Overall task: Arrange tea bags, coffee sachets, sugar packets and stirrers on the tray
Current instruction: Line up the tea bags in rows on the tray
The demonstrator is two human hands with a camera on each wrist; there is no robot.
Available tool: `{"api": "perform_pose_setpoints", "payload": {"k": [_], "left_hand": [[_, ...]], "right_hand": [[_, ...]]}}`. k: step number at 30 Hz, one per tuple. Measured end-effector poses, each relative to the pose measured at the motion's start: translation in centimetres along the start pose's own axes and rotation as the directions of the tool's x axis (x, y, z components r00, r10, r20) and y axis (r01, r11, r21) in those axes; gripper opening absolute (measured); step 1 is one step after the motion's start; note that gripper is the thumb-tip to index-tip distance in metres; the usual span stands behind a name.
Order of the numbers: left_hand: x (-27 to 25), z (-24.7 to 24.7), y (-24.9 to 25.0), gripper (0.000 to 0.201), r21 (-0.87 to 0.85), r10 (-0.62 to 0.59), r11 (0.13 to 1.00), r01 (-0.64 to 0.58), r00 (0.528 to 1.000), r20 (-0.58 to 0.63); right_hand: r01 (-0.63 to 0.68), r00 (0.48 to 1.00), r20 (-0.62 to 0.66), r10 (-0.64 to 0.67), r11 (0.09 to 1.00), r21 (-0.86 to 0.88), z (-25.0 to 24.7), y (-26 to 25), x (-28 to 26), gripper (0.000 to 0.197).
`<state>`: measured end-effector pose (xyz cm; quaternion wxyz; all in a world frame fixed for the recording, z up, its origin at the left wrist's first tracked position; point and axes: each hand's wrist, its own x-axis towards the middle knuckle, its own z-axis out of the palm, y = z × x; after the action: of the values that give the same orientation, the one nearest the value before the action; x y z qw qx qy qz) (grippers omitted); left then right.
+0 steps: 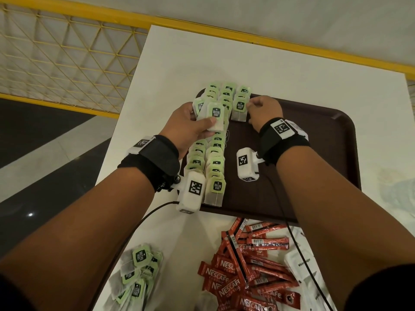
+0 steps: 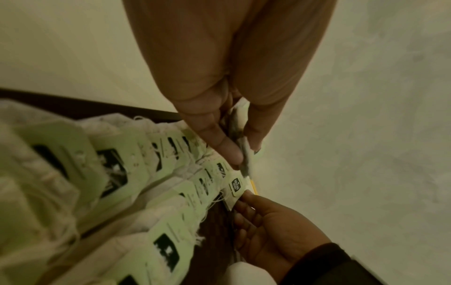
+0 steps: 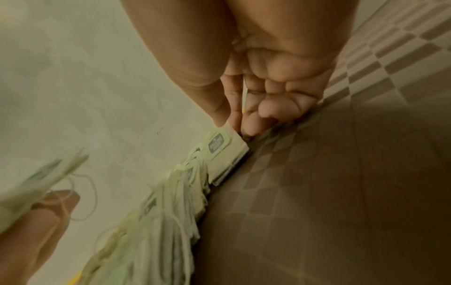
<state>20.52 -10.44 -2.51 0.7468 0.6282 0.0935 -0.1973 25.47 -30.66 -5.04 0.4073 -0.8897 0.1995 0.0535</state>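
Note:
Green-tagged tea bags [image 1: 206,162] lie in overlapping rows along the left side of the dark brown tray [image 1: 318,135]. My left hand [image 1: 197,122] hovers over the middle of these rows and grips a small stack of tea bags [image 1: 215,116] between thumb and fingers; the left wrist view shows my left hand [image 2: 241,146] pinching this stack [image 2: 238,133] edge-on. My right hand [image 1: 251,108] pinches the nearest tea bag [image 1: 239,110] of the short third row at the tray's far left. In the right wrist view my right hand [image 3: 234,123] holds that bag [image 3: 227,148] by its top edge.
On the white table [image 1: 280,63] in front of the tray lie a loose heap of tea bags [image 1: 137,270], a pile of red coffee sachets [image 1: 247,268] and white sugar packets [image 1: 301,262]. A yellow mesh railing [image 1: 67,63] borders the table's far and left sides.

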Motion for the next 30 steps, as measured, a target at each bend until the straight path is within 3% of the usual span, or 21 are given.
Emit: {"api": "perform_pose_setpoints", "payload": {"k": [5, 9, 11, 15, 19, 25, 30], "left_hand": [[-0.1, 0.2, 0.2, 0.038, 0.015, 0.019, 1.000, -0.020, 1.000, 0.010], [-0.1, 0.6, 0.2, 0.037, 0.016, 0.041, 0.999, -0.041, 0.999, 0.007], [-0.1, 0.8, 0.2, 0.034, 0.018, 0.039, 0.999, -0.040, 0.999, 0.022], [-0.4, 1.3, 0.5, 0.020, -0.015, -0.011, 1.000, 0.012, 1.000, 0.023], [-0.4, 1.1, 0.7, 0.026, -0.102, -0.059, 0.993, 0.057, 0.998, -0.013], [-0.4, 0.5, 0.2, 0.025, 0.024, -0.010, 1.000, 0.011, 0.998, -0.063], [-0.7, 0.3, -0.2, 0.029, 0.089, -0.001, 0.996, 0.003, 1.000, -0.025]], "right_hand": [[0.083, 0.997, -0.007, -0.083, 0.992, 0.093, -0.9, -1.0, -2.0, 0.014], [0.050, 0.942, 0.299, -0.154, 0.944, 0.327, -1.2, -2.5, -4.8, 0.015], [0.011, 0.923, 0.352, -0.155, 0.926, 0.378, -1.2, -2.3, -5.3, 0.009], [-0.046, 0.944, 0.314, -0.100, 0.903, 0.428, -1.0, -0.9, -4.5, 0.009], [-0.075, 0.973, 0.232, -0.011, 0.930, 0.359, -1.3, 0.4, -3.3, 0.009], [-0.052, 0.992, 0.123, 0.032, 0.985, 0.164, -1.2, 0.7, -2.0, 0.007], [-0.037, 0.997, 0.061, 0.035, 0.999, 0.032, -0.3, 0.8, -1.1, 0.015]]}}
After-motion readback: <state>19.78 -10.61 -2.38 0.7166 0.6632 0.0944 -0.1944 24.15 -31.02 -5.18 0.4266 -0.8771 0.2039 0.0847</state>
